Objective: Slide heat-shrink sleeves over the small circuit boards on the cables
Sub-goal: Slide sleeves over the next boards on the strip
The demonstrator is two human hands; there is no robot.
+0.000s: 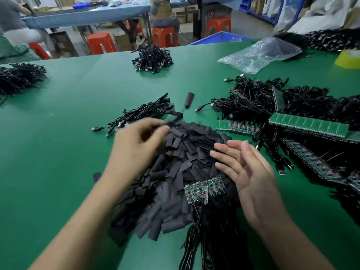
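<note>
A big heap of flat black heat-shrink sleeves (pixel 175 172) lies on the green table (pixel 58 143) in front of me. On its near side lies a row of small circuit boards (pixel 204 189), their black cables (pixel 210 230) running toward me. My left hand (pixel 140 141) is motion-blurred over the heap's far left, fingers loosely curled, with a blurred black piece (pixel 171 121) at its fingertips; I cannot tell whether it holds it. My right hand (pixel 247 168) hovers over the heap's right side, palm turned left, fingers straight, holding nothing.
A small pile of USB cables with sleeved ends (pixel 148 112) lies beyond my left hand, one sleeved piece (pixel 188 101) beside it. Green board strips (pixel 307 124) and tangled cables (pixel 253 100) fill the right. More cable bundles (pixel 153 59) and a plastic bag (pixel 261 54) lie farther back.
</note>
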